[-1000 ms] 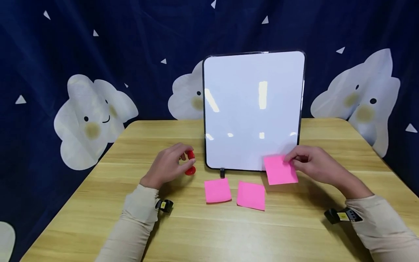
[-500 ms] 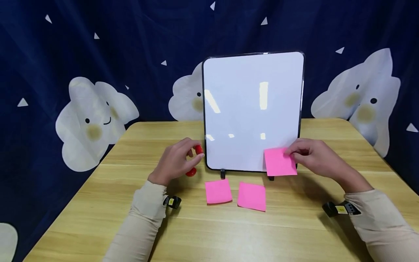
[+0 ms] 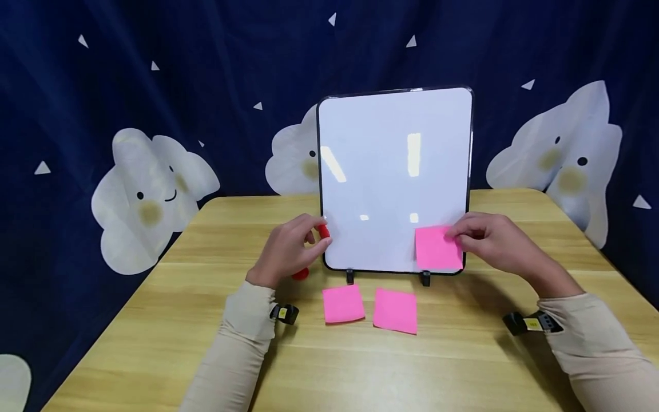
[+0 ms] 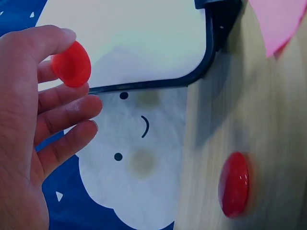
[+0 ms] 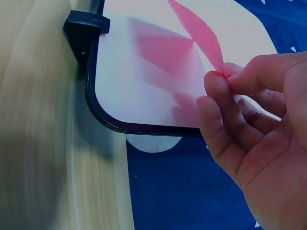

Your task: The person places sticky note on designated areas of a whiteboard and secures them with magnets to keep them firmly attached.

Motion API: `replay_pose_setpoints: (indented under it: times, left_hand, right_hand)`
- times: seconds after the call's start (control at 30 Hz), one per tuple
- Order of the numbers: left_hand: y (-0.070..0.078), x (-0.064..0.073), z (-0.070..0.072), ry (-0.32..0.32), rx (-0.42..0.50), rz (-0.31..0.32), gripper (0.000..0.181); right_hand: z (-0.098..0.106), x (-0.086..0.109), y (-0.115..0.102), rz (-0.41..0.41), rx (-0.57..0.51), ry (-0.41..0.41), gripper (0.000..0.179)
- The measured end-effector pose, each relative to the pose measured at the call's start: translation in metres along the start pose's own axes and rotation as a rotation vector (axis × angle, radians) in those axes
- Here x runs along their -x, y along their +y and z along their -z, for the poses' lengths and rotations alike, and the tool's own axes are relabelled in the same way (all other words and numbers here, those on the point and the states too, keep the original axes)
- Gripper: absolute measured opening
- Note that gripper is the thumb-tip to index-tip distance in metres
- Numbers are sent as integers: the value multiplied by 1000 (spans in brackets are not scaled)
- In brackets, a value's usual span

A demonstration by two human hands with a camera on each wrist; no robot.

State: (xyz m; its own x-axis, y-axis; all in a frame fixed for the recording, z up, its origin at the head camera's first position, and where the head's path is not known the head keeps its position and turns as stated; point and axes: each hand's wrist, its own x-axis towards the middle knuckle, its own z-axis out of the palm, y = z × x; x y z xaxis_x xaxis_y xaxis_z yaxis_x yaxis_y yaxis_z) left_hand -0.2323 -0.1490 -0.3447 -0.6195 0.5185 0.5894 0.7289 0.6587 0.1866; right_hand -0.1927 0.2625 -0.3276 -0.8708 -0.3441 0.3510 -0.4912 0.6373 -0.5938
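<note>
A whiteboard (image 3: 391,160) with a black frame stands upright on small black feet. My right hand (image 3: 486,237) pinches a pink sticky note (image 3: 436,249) by its upper right edge, in front of the board's lower right corner. In the right wrist view the note (image 5: 204,36) looks edge-on, its reflection showing on the board. By the board's lower left edge, my left hand (image 3: 290,249) holds a round red magnet (image 4: 72,64) between thumb and fingers. A second red magnet (image 4: 234,184) lies on the table below that hand.
Two more pink sticky notes, a left one (image 3: 343,304) and a right one (image 3: 394,310), lie on the wooden table (image 3: 370,377) before the board. A dark blue curtain (image 3: 231,57) with cloud prints hangs behind.
My left hand has lifted one red magnet from beside the other and moved it right to the board's edge. My right hand has raised the sticky note slightly against the board's lower corner.
</note>
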Motion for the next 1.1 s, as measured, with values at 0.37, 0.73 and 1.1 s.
replay_pose_setpoints:
  times: [0.37, 0.73, 1.1]
  left_hand:
    - [6, -10, -6, 14, -12, -43, 29]
    - [10, -15, -8, -24, 9, -20, 23]
    - [12, -19, -7, -1, 5, -28, 22]
  right_hand:
    - [2, -6, -3, 9, 29, 50, 14]
    - [4, -11, -3, -31, 29, 82, 10]
    - [10, -14, -2, -95, -10, 66, 10]
